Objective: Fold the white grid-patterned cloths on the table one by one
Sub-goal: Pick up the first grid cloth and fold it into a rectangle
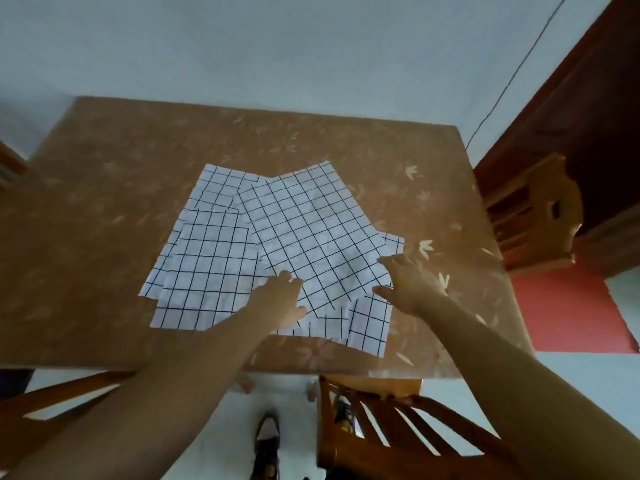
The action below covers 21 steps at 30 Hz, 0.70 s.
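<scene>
Both left hand [278, 301] and right hand [410, 287] touch the top cloth [311, 230]

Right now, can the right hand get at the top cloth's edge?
Likely yes: the right hand is at the right edge of the top cloth, fingers spread, and nothing lies over it.

Several cloths [207, 271] lie overlapping in a loose pile at the middle of the tabletop [104, 202], and the top cloth [311, 230] lies across the others toward the right. The left hand [277, 303] is at that cloth's near left corner and the right hand [408, 289] touches its right corner, the two hands near each other. A near chair [398, 420] stands before the tabletop's front edge, and a side chair [533, 216] stands at its right.
</scene>
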Motion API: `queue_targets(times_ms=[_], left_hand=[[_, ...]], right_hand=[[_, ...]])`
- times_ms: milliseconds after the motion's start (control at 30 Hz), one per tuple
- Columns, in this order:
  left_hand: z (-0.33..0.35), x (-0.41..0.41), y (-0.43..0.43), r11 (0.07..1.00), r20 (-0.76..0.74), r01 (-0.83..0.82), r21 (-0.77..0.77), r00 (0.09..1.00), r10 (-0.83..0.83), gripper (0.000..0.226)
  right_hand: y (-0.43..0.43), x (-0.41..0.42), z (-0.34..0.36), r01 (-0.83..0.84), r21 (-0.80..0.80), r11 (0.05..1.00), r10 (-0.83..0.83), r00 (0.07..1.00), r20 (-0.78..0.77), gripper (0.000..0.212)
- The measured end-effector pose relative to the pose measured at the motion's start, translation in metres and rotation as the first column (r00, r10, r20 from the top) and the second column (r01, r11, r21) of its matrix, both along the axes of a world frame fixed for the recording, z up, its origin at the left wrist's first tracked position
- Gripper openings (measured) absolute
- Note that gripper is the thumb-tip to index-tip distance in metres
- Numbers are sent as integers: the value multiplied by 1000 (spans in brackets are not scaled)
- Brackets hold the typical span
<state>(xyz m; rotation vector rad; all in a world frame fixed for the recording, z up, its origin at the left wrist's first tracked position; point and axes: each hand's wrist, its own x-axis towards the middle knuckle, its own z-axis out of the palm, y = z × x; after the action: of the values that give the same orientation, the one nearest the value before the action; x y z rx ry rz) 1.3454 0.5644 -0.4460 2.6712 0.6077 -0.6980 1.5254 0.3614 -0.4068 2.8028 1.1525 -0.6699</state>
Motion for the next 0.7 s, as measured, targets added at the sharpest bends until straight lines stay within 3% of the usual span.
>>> queue_targets(times_ms=[200, 333, 500, 700], left_hand=[[-46, 26, -15, 995, -44, -90, 53, 995, 92, 68], [-72, 35, -22, 991, -60, -119, 65, 991, 123, 77], [-100, 39, -29, 990, -89, -121, 68, 988, 127, 89], [-113, 44, -32, 987, -11, -139, 84, 990, 141, 92]], right_hand=[[20, 45, -66, -193, -34, 981, 191, 980, -59, 68], [26, 59, -103, -303, -74, 950, 299, 952, -67, 77], [27, 70, -129, -353, -57, 934, 351, 935, -50, 91], [30, 78, -141, -389, -49, 920, 388, 921, -34, 89]])
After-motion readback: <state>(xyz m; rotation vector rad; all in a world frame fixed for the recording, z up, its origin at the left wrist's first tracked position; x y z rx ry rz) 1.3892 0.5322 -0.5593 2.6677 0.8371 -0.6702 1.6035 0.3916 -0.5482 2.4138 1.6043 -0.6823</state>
